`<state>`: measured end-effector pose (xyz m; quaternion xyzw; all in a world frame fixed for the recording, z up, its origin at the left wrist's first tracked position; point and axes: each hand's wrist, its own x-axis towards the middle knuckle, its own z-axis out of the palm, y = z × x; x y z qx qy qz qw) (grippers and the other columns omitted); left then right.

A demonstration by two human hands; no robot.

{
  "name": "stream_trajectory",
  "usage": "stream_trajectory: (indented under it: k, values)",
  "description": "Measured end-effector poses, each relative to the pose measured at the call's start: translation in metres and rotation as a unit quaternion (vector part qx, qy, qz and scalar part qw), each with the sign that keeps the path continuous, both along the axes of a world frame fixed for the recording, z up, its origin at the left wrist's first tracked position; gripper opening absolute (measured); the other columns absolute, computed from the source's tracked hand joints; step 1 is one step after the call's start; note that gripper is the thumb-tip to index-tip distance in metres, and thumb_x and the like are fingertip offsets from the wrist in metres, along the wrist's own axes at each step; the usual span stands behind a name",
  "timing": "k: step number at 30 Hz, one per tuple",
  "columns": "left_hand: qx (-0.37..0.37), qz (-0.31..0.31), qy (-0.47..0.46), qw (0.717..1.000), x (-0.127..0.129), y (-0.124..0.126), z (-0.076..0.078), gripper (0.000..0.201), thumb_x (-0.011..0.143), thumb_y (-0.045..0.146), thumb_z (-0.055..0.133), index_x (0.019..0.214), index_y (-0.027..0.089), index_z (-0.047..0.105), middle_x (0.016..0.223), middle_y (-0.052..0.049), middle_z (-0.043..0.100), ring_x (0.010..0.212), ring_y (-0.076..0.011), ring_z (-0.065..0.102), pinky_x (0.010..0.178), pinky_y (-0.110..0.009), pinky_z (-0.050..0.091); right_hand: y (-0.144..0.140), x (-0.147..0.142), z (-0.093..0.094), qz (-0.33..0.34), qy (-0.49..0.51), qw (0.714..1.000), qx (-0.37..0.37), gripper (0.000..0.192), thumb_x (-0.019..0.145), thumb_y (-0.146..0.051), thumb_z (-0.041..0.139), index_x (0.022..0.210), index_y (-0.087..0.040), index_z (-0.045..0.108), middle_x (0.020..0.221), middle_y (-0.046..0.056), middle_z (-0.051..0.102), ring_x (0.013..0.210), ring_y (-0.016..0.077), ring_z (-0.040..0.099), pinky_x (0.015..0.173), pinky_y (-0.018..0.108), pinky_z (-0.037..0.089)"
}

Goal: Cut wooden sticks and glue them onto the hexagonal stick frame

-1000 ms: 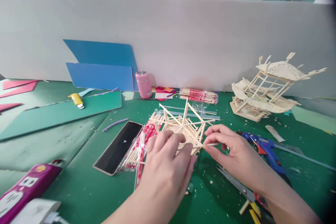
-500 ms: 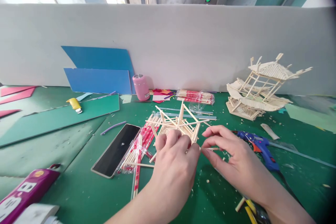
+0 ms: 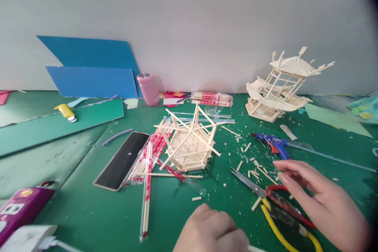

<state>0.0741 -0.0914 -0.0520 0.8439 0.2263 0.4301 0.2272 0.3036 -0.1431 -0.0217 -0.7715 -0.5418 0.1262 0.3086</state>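
Observation:
A wooden stick frame [image 3: 191,143] stands on the table, with an octagonal-looking woven base, uprights and sticks crossing in a star on top. My left hand [image 3: 214,230] is curled in front of it at the bottom edge; the pale end of a wooden stick [image 3: 256,249] pokes out beside its fingers. To the right, my right hand [image 3: 321,201] hovers by the scissors [image 3: 265,197], fingers stretched and the thumb apart from them, nothing visible between. The scissors lie with red and yellow handles. Beyond that hand sits a blue glue gun [image 3: 273,143].
A stick pagoda model [image 3: 280,90] stands at the back right. Left of the frame are packs of sticks [image 3: 147,181] and a phone [image 3: 124,161]. A pink canister [image 3: 148,89] and blue boards [image 3: 91,80] are near the wall. Stick offcuts [image 3: 254,173] litter the right side.
Both hands have left the stick frame: the left drew back toward me, the right moved right to the scissors. The view has tilted down, bringing the whole frame and scissors into sight.

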Motion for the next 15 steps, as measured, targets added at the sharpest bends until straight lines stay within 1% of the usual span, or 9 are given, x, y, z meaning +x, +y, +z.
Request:
stream_trajectory:
  k: [1, 2, 3, 4, 6, 8, 10, 13, 15]
  values:
    - [-0.06, -0.053, 0.037, 0.996, -0.005, -0.002, -0.003, 0.05, 0.094, 0.037, 0.027, 0.06, 0.02, 0.059, 0.05, 0.0, 0.052, 0.044, -0.0109, 0.037, 0.045, -0.026, 0.025, -0.006, 0.009, -0.01, -0.01, 0.003, 0.999, -0.042, 0.031, 0.083, -0.045, 0.045, 0.107, -0.026, 0.054, 0.107, 0.005, 0.059, 0.085, 0.0183, 0.062, 0.058, 0.023, 0.054]
    - [-0.132, -0.097, 0.06, 0.985, -0.011, -0.003, -0.004, 0.048, 0.093, 0.039, 0.031, 0.06, 0.018, 0.059, 0.053, -0.001, 0.051, 0.045, -0.0101, 0.04, 0.043, -0.024, 0.026, -0.014, 0.016, -0.02, -0.015, -0.005, 0.997, -0.08, 0.034, 0.083, -0.047, 0.045, 0.109, -0.027, 0.052, 0.104, 0.005, 0.06, 0.084, 0.0187, 0.062, 0.06, 0.025, 0.054]
    - [-0.2, -0.133, 0.067, 0.968, -0.016, -0.002, -0.002, 0.048, 0.093, 0.038, 0.031, 0.061, 0.017, 0.06, 0.054, -0.001, 0.05, 0.046, -0.0099, 0.041, 0.043, -0.022, 0.028, -0.021, 0.022, -0.03, -0.015, -0.017, 0.994, -0.107, 0.034, 0.083, -0.046, 0.044, 0.11, -0.027, 0.05, 0.105, 0.005, 0.06, 0.086, 0.0194, 0.061, 0.065, 0.028, 0.054]
    - [-0.247, -0.15, 0.064, 0.955, -0.021, 0.0, 0.002, 0.045, 0.092, 0.037, 0.033, 0.063, 0.017, 0.062, 0.053, -0.001, 0.049, 0.05, -0.0113, 0.043, 0.048, -0.023, 0.031, -0.029, 0.026, -0.038, -0.007, -0.03, 0.992, -0.125, 0.033, 0.083, -0.045, 0.043, 0.11, -0.027, 0.049, 0.108, 0.005, 0.059, 0.092, 0.0201, 0.06, 0.072, 0.031, 0.053]
    - [-0.357, -0.126, 0.06, 0.923, -0.027, 0.006, 0.011, 0.036, 0.089, 0.034, 0.042, 0.067, 0.015, 0.064, 0.056, -0.001, 0.048, 0.053, -0.0113, 0.043, 0.05, -0.023, 0.032, -0.044, 0.031, -0.053, 0.013, -0.049, 0.989, -0.141, 0.031, 0.083, -0.042, 0.042, 0.109, -0.026, 0.048, 0.114, 0.005, 0.056, 0.099, 0.0206, 0.057, 0.079, 0.032, 0.05]
    - [-0.465, -0.099, 0.039, 0.879, -0.029, 0.01, 0.019, 0.033, 0.086, 0.036, 0.047, 0.069, 0.014, 0.065, 0.056, 0.0, 0.048, 0.054, -0.011, 0.042, 0.051, -0.022, 0.032, -0.055, 0.034, -0.063, 0.012, -0.064, 0.987, -0.149, 0.031, 0.082, -0.039, 0.042, 0.108, -0.024, 0.048, 0.113, 0.006, 0.055, 0.095, 0.0201, 0.059, 0.079, 0.032, 0.05]
    - [-0.552, -0.065, 0.007, 0.831, -0.028, 0.011, 0.021, 0.033, 0.084, 0.041, 0.052, 0.072, 0.014, 0.066, 0.054, 0.001, 0.047, 0.051, -0.0093, 0.038, 0.047, -0.021, 0.028, -0.059, 0.036, -0.069, 0.005, -0.069, 0.983, -0.169, 0.031, 0.08, -0.038, 0.041, 0.106, -0.022, 0.049, 0.108, 0.007, 0.058, 0.089, 0.0195, 0.061, 0.076, 0.032, 0.051]
    - [-0.632, -0.037, -0.035, 0.773, -0.026, 0.01, 0.016, 0.037, 0.078, 0.049, 0.057, 0.075, 0.013, 0.067, 0.051, 0.003, 0.048, 0.045, -0.0066, 0.031, 0.041, -0.019, 0.02, -0.054, 0.042, -0.071, 0.018, -0.066, 0.977, -0.204, 0.034, 0.081, -0.042, 0.04, 0.103, -0.02, 0.053, 0.093, 0.007, 0.064, 0.081, 0.0194, 0.063, 0.072, 0.031, 0.053]
    - [-0.656, -0.041, -0.055, 0.752, -0.024, 0.011, 0.011, 0.041, 0.075, 0.052, 0.059, 0.074, 0.012, 0.066, 0.05, 0.002, 0.051, 0.042, -0.0053, 0.031, 0.04, -0.019, 0.018, -0.047, 0.046, -0.069, 0.051, -0.081, 0.974, -0.204, 0.035, 0.082, -0.045, 0.041, 0.101, -0.021, 0.057, 0.092, 0.007, 0.066, 0.08, 0.0191, 0.065, 0.071, 0.029, 0.053]
